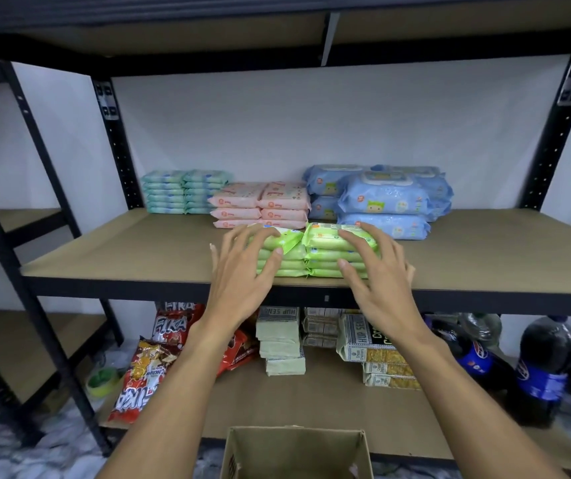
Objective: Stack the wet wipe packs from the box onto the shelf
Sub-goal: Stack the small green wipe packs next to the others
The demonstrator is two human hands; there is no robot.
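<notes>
Two side-by-side stacks of green wet wipe packs (311,252) stand near the front edge of the middle shelf (132,250). My left hand (242,267) lies with spread fingers on the left stack. My right hand (375,271) lies the same way on the right stack, thumb at its front. Behind them stand pink packs (263,203), teal packs (184,190) and larger blue packs (386,195). The open cardboard box (294,454) sits below at the bottom of the view.
The lower shelf holds red snack bags (146,375), cracker packs (282,344) and dark soda bottles (543,371). Black metal uprights (118,146) frame the shelf. A tape roll (102,378) lies at the lower left. Bare board shows on both sides of the wipe packs.
</notes>
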